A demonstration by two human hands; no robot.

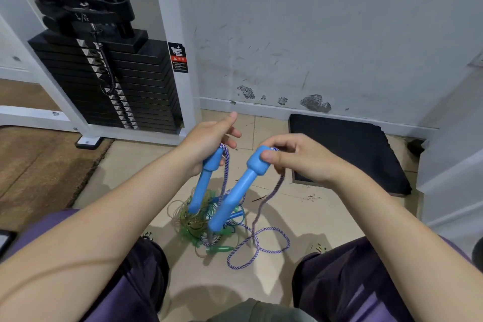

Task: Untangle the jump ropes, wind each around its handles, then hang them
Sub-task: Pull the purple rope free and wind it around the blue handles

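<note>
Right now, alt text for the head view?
A seated person holds up two blue jump-rope handles, one in the left hand and one in the right hand, with purple-and-white braided rope trailing to a tangled pile of green ropes on the tiled floor. A black weight stack stands behind, at left.

Bare forearms (109, 219), no sleeves showing; loose dark purple fabric shorts (347, 285) cover both thighs; olive-grey shirt hem (258, 311) between them.

Even, soft indoor light; faint shadows on floor (300, 217); wide-angle bending at edges; slight softness.
</note>
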